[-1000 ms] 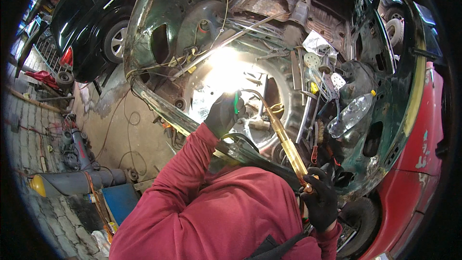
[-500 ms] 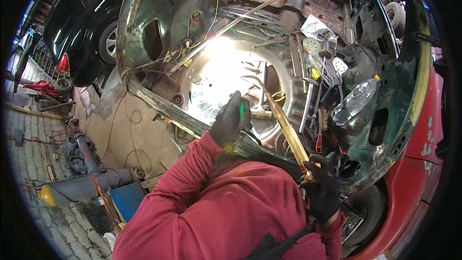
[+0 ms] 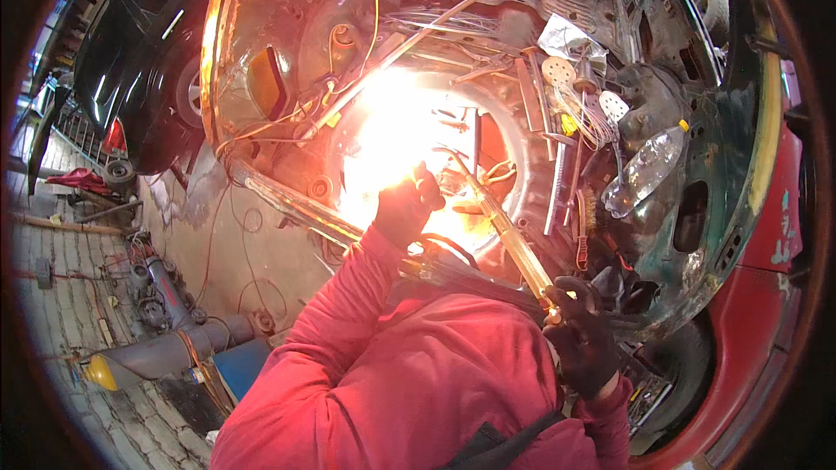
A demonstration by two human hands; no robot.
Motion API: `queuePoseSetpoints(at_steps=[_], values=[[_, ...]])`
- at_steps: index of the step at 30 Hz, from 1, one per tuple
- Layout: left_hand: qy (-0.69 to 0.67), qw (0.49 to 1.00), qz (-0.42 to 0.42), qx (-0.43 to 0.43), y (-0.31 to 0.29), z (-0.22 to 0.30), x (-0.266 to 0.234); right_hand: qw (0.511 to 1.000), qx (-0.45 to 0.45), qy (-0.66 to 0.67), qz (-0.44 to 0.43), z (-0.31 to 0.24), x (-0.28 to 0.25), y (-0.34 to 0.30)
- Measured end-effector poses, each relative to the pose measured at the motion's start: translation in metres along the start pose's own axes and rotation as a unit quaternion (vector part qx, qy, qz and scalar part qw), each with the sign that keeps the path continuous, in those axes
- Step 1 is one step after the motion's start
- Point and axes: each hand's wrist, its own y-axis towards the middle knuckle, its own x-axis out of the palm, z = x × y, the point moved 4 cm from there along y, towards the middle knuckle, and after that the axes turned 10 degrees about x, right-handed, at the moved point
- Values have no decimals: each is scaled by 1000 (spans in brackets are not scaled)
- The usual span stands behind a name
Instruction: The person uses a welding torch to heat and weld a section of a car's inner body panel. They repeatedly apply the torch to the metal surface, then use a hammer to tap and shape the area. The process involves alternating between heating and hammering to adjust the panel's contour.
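My right hand (image 3: 585,335), in a black glove, is wrapped round the handle of a long brass gas torch (image 3: 512,237). The torch slants up and left, its bent tip close to my other hand. My left hand (image 3: 402,211), also gloved in black, is raised and closed beside that tip. A slim green lighter showed in it half a second ago; glare and the fingers hide it now. An intense white-orange flare (image 3: 387,152) burns just beyond my left fingers, over the round well in the stripped green car body (image 3: 640,239).
To the right lie a clear plastic bottle (image 3: 649,167), wire (image 3: 585,126), perforated discs (image 3: 558,70) and a brush (image 3: 589,211). A thin metal bar (image 3: 409,45) crosses the car body. At left, a grey gas cylinder (image 3: 170,350) lies on the paving. A red car panel (image 3: 751,322) stands at right.
A strong orange-white flare has appeared at the torch tip and my left hand, tinting the surroundings red. My left hand has shifted slightly left; my right still grips the torch.
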Motion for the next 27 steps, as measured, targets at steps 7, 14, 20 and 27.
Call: queuePoseSetpoints(at_steps=[7,14,20,27], values=[[-91,992,-73,-46,-22,55,88,1000,15,-10,23,6,6,15],[-172,951,-101,-239,-16,68,133,996,29,70,50,9,15,39],[-151,953,-116,-238,-21,66,145,976,91,-197,29,95,25,18],[-158,945,-142,-248,-18,44,146,953,-10,-298,51,96,30,20]])
